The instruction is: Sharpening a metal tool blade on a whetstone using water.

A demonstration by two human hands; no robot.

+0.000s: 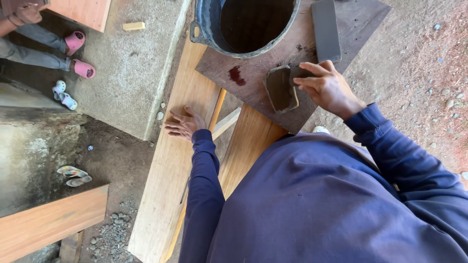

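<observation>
The left hand (183, 124) lies flat, palm down, fingers (174, 117) spread, its blue-sleeved arm stretched forward. The right hand (327, 87) is raised, wrist bent, fingers curled in a pinching grip.

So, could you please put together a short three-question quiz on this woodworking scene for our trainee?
1. True or false: the left hand lies flat on a pale wooden plank.
2. What does the right hand hold? A) a folded dark sheet B) a hammer C) a paint brush
3. Fill the gap: above the dark board with its red stain stands a black ____.

Key:
1. True; the fingers are spread on the plank.
2. A; a folded dark sheet, possibly abrasive paper, pinched at its edge.
3. Bucket; a long dark flat block lies to its right.
</observation>
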